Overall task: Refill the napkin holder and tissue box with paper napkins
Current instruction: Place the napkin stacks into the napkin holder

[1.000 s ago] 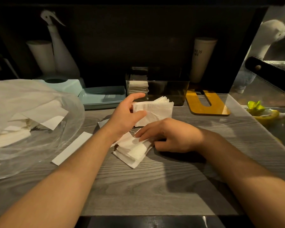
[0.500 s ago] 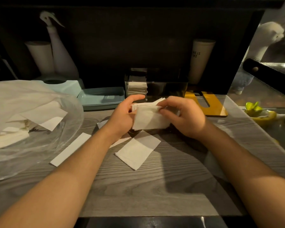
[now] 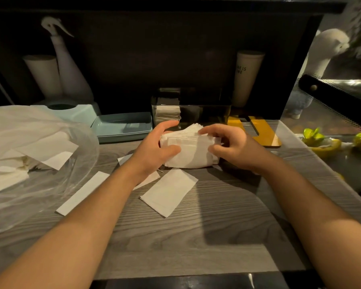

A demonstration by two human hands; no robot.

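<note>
Left hand (image 3: 154,151) and right hand (image 3: 231,147) grip a stack of white napkins (image 3: 191,152) from both sides, fingers curled around it, before the napkin holder (image 3: 191,112).

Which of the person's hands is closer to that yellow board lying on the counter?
The right. The right hand grips the napkin stack's right end, just left of the yellow board. The left hand holds the stack's far end, with the stack between.

My right hand (image 3: 233,149) left the table and now grips the stack (image 3: 191,150) with my left hand (image 3: 154,152).
</note>
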